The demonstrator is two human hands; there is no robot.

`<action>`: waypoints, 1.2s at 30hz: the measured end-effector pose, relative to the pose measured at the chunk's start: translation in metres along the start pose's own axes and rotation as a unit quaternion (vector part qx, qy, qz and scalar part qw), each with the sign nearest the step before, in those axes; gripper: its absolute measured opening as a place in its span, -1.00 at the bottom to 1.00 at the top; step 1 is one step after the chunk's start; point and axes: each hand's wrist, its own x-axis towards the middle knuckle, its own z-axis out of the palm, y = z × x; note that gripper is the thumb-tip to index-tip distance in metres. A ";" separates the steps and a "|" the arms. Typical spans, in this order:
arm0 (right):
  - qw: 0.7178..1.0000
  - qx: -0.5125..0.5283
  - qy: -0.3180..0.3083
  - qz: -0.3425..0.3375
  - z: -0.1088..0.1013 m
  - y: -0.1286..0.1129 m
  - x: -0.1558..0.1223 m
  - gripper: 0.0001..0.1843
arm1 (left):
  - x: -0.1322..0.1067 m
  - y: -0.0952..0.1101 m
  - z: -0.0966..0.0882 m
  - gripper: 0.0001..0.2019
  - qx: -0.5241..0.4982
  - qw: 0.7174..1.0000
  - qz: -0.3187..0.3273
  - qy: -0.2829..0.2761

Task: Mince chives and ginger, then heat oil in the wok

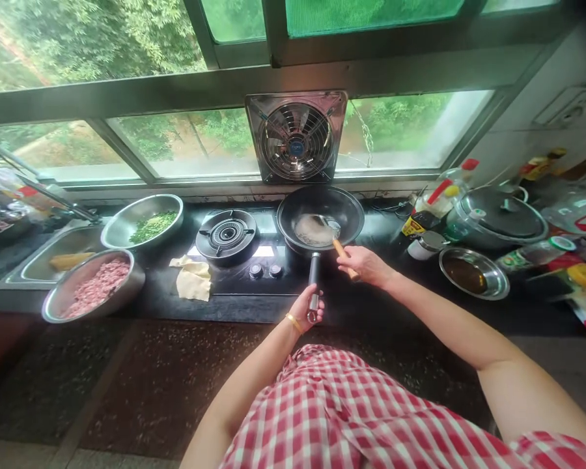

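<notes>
A black wok (344,205) sits on the right burner of a two-burner stove (227,236). My left hand (306,305), with a gold bracelet at the wrist, is closed round the end of the wok's handle (314,273). My right hand (364,263) grips the wooden handle of a metal spatula (328,229). The spatula's blade rests in the pale liquid or oil at the bottom of the wok.
Left of the stove are a cloth (194,279), a steel bowl of minced meat (95,288), a bowl of chopped greens (146,225) and a sink (53,257). At the right stand sauce bottles (432,202), a lidded pot (498,218) and a small steel dish (473,273). An exhaust fan (296,137) sits in the window.
</notes>
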 end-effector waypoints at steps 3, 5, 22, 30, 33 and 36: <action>0.987 0.086 0.122 0.057 -0.009 0.010 -0.008 -0.77 | -0.002 0.010 -0.005 -0.70 0.026 0.999 0.009 0.025; 0.965 0.131 0.199 0.111 -0.016 0.013 -0.015 -0.79 | -0.003 0.013 -0.007 -0.68 0.065 0.997 0.019 0.029; 0.784 0.334 0.376 0.365 -0.016 -0.014 -0.013 -0.73 | -0.014 0.041 -0.033 -0.56 0.196 0.979 0.046 0.019; 0.785 0.346 0.345 0.381 0.006 -0.003 0.004 -0.67 | -0.013 0.036 -0.035 -0.51 0.178 0.982 0.060 0.004; 0.804 0.324 0.330 0.374 0.012 -0.003 0.009 -0.66 | -0.013 0.037 -0.040 -0.51 0.182 0.981 0.060 0.003; 0.824 0.300 0.315 0.363 0.012 -0.007 0.014 -0.68 | -0.012 0.037 -0.046 -0.51 0.185 0.980 0.066 -0.002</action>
